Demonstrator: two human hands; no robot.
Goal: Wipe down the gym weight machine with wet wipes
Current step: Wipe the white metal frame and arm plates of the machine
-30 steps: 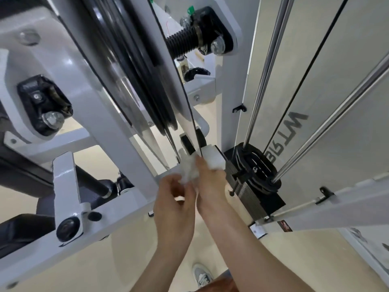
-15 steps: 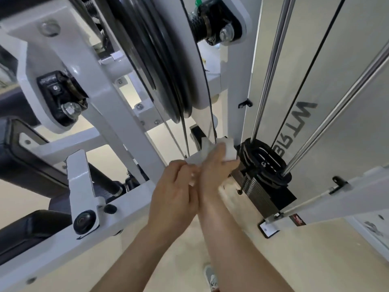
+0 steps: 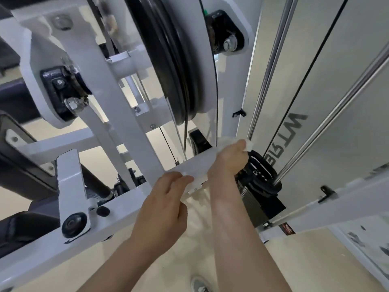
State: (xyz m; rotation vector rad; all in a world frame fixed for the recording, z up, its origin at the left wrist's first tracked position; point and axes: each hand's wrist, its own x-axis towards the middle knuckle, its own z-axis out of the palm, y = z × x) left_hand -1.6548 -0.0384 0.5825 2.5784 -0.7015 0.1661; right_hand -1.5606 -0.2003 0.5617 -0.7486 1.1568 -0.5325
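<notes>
right hand [image 3: 229, 163] fingers clamped on wet wipe [image 3: 248, 145], pressed onto crossbar [image 3: 195, 166] | left hand [image 3: 164, 199] fingers together, resting on it | risk — wipe could snag the cable [image 3: 185, 140] just beyond fingertips

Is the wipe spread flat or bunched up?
Bunched up: the wipe shows only as crumpled edges around the right hand on the bar.

White wipe [image 3: 249, 145], white frame [image 3: 195, 165] (pulley [image 3: 168, 60] black).

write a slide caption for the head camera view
Right hand presses a wet wipe on the machine's white crossbar beside the weight stack; left hand rests on the same bar
</notes>
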